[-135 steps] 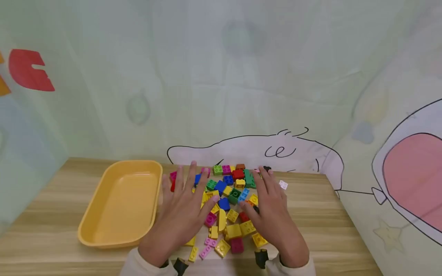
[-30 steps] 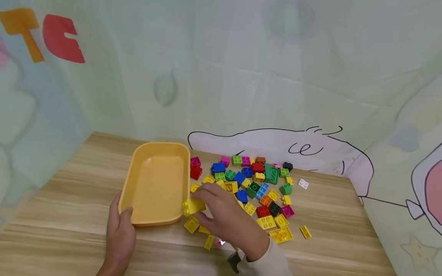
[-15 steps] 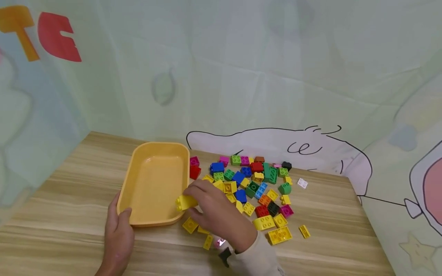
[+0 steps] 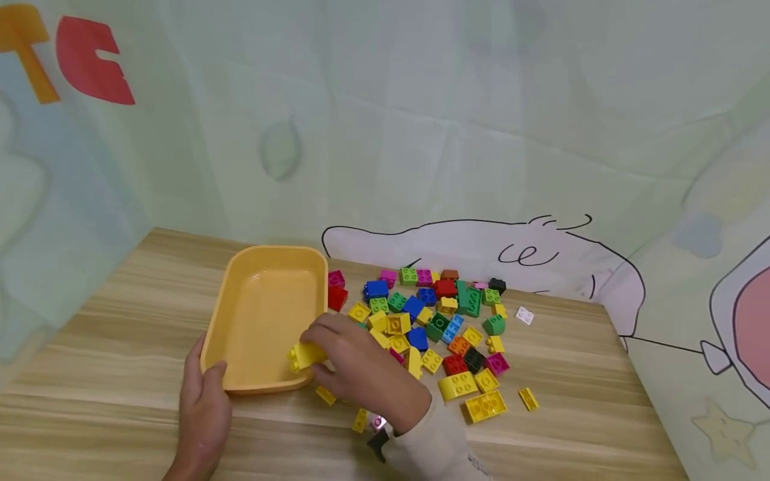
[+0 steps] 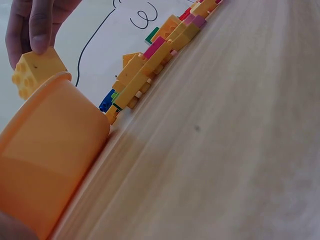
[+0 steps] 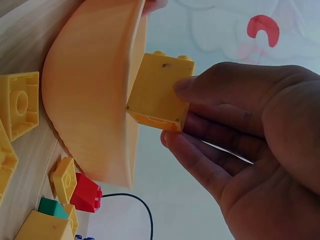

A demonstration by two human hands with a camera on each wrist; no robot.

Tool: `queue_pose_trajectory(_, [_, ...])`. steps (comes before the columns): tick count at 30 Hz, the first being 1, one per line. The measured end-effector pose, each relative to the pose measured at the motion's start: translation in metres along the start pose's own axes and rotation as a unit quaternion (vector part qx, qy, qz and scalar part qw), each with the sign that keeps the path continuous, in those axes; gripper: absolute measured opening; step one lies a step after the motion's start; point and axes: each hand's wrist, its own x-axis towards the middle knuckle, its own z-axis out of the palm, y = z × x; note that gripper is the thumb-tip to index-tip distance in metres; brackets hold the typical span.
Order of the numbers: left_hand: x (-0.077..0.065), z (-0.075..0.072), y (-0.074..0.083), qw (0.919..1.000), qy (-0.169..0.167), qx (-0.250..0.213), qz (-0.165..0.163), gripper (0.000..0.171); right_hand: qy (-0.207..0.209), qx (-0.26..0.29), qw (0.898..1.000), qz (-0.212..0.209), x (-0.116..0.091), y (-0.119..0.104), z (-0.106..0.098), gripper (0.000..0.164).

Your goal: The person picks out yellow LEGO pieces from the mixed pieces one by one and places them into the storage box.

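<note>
My left hand (image 4: 206,417) grips the near left corner of a yellow-orange plastic tray (image 4: 265,314), thumb at the rim. Between the thumb and fingers of my right hand (image 4: 367,367) is a yellow toy building brick (image 4: 305,356), its studs pointing left. The brick is over the tray's near right edge in the head view. Seen from the right wrist, the brick (image 6: 161,90) is beside the upper rim of the tray (image 6: 92,90). In the left wrist view, the right hand (image 5: 44,22) pinches the brick (image 5: 40,70) from above. No bricks show inside the tray.
Many loose bricks in mixed colours lie right of the tray, among them a blue brick (image 4: 375,289), a red brick (image 4: 455,365) and a yellow brick (image 4: 484,405). A white brick (image 4: 525,315) lies apart at the right. A printed cloth (image 4: 385,133) hangs behind the wooden table (image 4: 571,401).
Earlier both hands were spread over the bricks. Now the left hand holds the tray, and the right hand has carried the yellow brick leftward from the tray's outer side to over its edge.
</note>
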Motion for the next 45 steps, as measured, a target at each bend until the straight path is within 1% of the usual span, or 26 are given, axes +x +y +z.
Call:
queue_pose_trajectory(5, [0.000, 0.000, 0.002, 0.9999, -0.001, -0.007, 0.007, 0.052, 0.001, -0.009, 1.000, -0.002, 0.003, 0.000, 0.000, 0.038])
queue_pose_trajectory(9, [0.000, 0.001, 0.002, 0.9999, 0.004, -0.011, 0.010, 0.051, -0.005, -0.008, 1.000, -0.001, 0.005, -0.002, -0.001, 0.038])
queue_pose_trajectory(14, [0.000, 0.001, 0.002, 0.9999, 0.013, -0.002, 0.003, 0.052, -0.005, -0.006, 1.000, -0.007, 0.008, -0.005, 0.000, 0.036])
queue_pose_trajectory(21, [0.001, 0.001, 0.001, 0.9999, 0.010, 0.008, -0.010, 0.052, -0.002, -0.007, 1.000, -0.005, 0.012, -0.008, 0.003, 0.037])
queue_pose_trajectory(29, [0.001, 0.000, 0.002, 0.9999, 0.007, 0.005, -0.008, 0.052, 0.010, -0.019, 1.000, -0.007, 0.016, -0.009, 0.009, 0.036])
queue_pose_trajectory(35, [0.001, 0.000, 0.002, 1.0000, 0.002, -0.001, -0.005, 0.051, 0.001, -0.015, 1.000, 0.013, 0.018, -0.009, 0.009, 0.036])
queue_pose_trajectory(38, [0.001, -0.001, 0.001, 1.0000, 0.000, -0.007, -0.005, 0.052, -0.006, -0.014, 1.000, 0.016, 0.018, -0.008, 0.011, 0.036])
queue_pose_trajectory(45, [0.000, 0.000, 0.000, 0.9999, 0.003, -0.012, -0.011, 0.052, -0.012, -0.022, 1.000, 0.000, 0.021, -0.006, 0.015, 0.034])
